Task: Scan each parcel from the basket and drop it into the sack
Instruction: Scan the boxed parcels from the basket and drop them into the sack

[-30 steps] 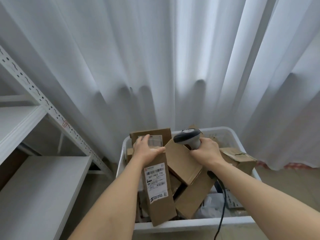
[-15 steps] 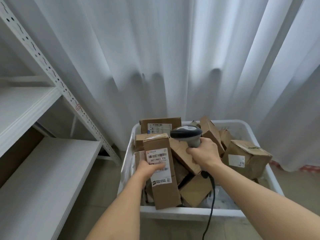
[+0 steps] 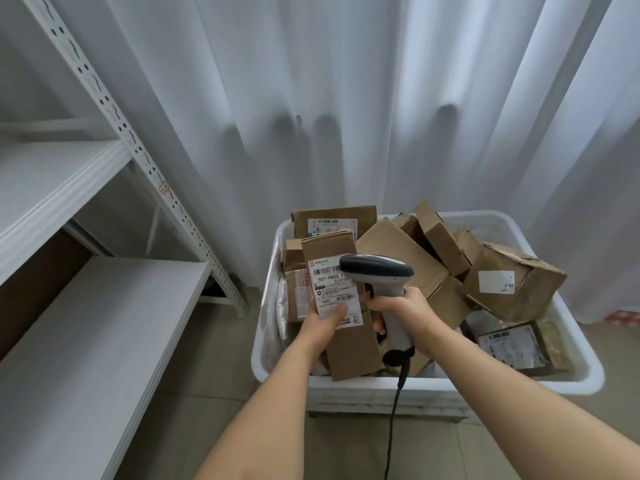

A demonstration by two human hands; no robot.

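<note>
Between the hands: long parcel (image 3: 341, 306), label up, long axis running away from the person, tilted slightly left.
Left hand (image 3: 320, 323): grips the parcel's near half.
Right hand (image 3: 403, 313): wrapped round scanner (image 3: 379, 271), head pointing left over the label.
Beyond both: white basket (image 3: 571, 372) piled with boxes.

Above the white basket (image 3: 512, 384) of boxes, the left hand (image 3: 320, 325) gripped a labelled parcel (image 3: 341, 306) while the right hand (image 3: 403, 313) held the scanner (image 3: 381, 275), apparently aimed at its barcode.
</note>
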